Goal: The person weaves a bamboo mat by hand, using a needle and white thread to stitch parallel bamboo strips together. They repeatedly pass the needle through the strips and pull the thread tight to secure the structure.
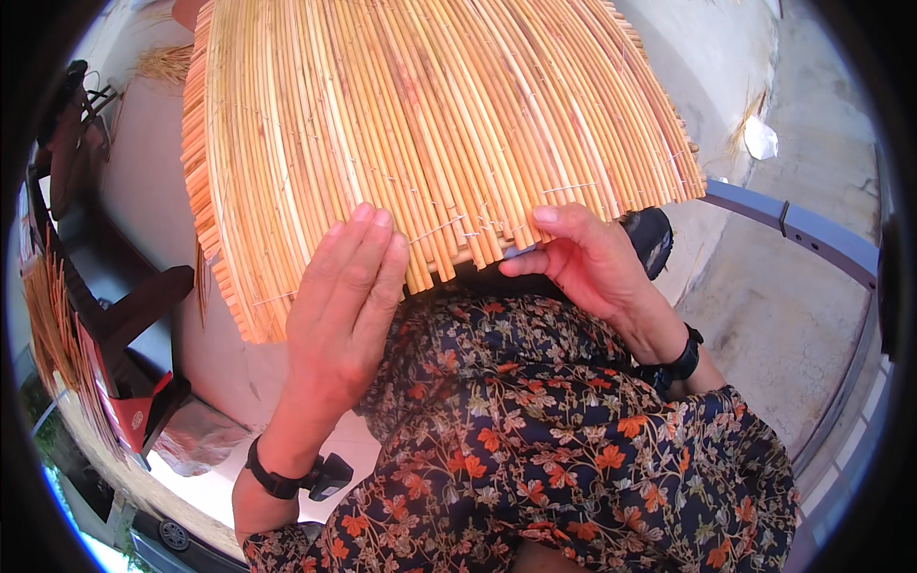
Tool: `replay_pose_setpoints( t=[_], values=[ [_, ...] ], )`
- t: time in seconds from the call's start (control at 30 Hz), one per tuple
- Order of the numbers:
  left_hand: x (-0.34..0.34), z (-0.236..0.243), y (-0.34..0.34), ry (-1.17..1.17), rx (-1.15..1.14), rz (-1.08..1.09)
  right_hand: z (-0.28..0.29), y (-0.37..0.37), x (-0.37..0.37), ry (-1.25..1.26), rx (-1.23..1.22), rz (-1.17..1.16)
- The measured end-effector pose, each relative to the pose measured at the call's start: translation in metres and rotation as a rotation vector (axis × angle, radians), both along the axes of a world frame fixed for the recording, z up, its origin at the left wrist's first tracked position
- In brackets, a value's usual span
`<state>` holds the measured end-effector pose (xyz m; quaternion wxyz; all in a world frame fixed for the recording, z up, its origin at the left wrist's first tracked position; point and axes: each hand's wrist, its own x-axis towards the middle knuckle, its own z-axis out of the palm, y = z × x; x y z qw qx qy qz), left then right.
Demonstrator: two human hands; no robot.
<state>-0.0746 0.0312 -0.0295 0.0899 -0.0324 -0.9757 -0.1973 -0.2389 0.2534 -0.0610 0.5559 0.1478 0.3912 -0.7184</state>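
Observation:
A large mat of straight yellow-brown reeds (411, 115), bound with thin pale thread, slopes away in front of me. Its near edge is uneven, with a few reed ends sticking out between my hands. My left hand (349, 286) lies on the near edge, fingers stretched out flat on top; its thumb is hidden. To the right, my right hand (592, 258) pinches the same edge, thumb on the upper face and a finger at the underside. Loose thread ends (487, 226) show on the reeds between the two hands.
Dark furniture (143, 296) stands at the left, beside a bundle of reeds (62, 306). More loose straw (164, 63) lies at the far left. A blue-grey bar (821, 224) curves along the right. A white scrap (760, 138) lies on the floor at the far right.

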Motion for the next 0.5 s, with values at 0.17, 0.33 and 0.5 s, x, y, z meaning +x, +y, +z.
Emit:
replay_pose_setpoints(
  t=[0.17, 0.33, 0.5],
  values=[
    [0.001, -0.015, 0.014, 0.077, -0.074, 0.052, -0.003, -0.003, 0.002, -0.001, 0.041, 0.006],
    [0.000, -0.018, 0.014, 0.079, -0.098, 0.052, -0.010, -0.003, 0.004, 0.023, 0.062, -0.002],
    [-0.004, -0.020, 0.016, 0.125, -0.207, 0.069, -0.006, -0.008, -0.004, 0.023, 0.039, 0.003]
  ],
)
